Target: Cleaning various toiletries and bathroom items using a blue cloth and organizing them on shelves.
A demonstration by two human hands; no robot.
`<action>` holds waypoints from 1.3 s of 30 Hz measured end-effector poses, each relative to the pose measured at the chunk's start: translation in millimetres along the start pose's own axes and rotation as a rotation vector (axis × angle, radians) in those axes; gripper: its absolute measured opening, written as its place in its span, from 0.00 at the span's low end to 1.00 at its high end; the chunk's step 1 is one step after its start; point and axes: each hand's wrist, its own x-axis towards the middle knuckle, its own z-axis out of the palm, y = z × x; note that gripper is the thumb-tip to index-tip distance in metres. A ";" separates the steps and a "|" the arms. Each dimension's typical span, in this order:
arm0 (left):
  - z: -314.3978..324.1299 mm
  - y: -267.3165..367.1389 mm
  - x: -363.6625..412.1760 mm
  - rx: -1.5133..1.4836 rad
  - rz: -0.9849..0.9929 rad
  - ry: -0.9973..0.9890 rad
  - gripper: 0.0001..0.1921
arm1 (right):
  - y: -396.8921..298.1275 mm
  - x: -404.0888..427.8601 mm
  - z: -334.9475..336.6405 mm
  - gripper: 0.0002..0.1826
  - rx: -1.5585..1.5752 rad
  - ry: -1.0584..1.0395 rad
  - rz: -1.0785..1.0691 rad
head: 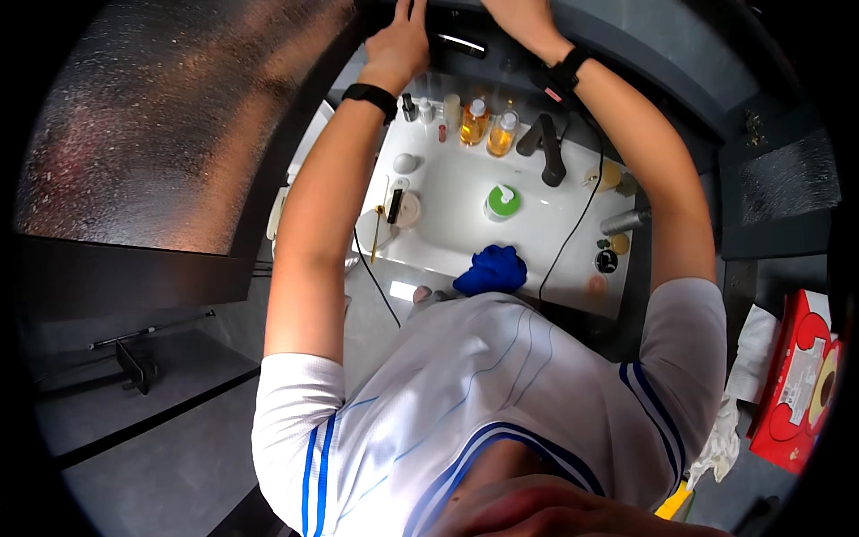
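Both my arms reach up past a white washbasin (446, 191) towards a dark cabinet or shelf at the top edge. My left hand (399, 43) points upward with two fingers cut off by the frame; what its fingertips touch is hidden. Beside it lies a dark cylindrical object with a shiny stripe (460, 45). The fingers of my right hand (523, 23) are out of frame, so any hold cannot be told. A green-topped pump bottle (502, 201) stands in the basin. A crumpled blue cloth (493, 270) lies on its near rim.
Two amber bottles (474, 124) stand behind the basin beside a black faucet (547, 148). Small jars and a grey cylinder (624, 222) line the right rim. A black cable (570, 231) crosses the basin. A red tissue pack (795, 382) is at right, an open cabinet door (154, 127) at left.
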 end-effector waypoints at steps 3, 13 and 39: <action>2.0 6.8 -0.7 0.004 -0.004 -0.007 0.45 | -25.5 -37.3 -18.1 0.10 0.049 -0.477 0.124; 15.7 13.3 0.9 0.006 0.007 -0.023 0.47 | 129.5 -182.1 93.7 0.22 -0.482 -0.908 0.003; 5.4 10.7 -8.8 -0.024 -0.025 -0.039 0.47 | 101.5 -183.8 108.2 0.21 -0.537 -0.967 -0.082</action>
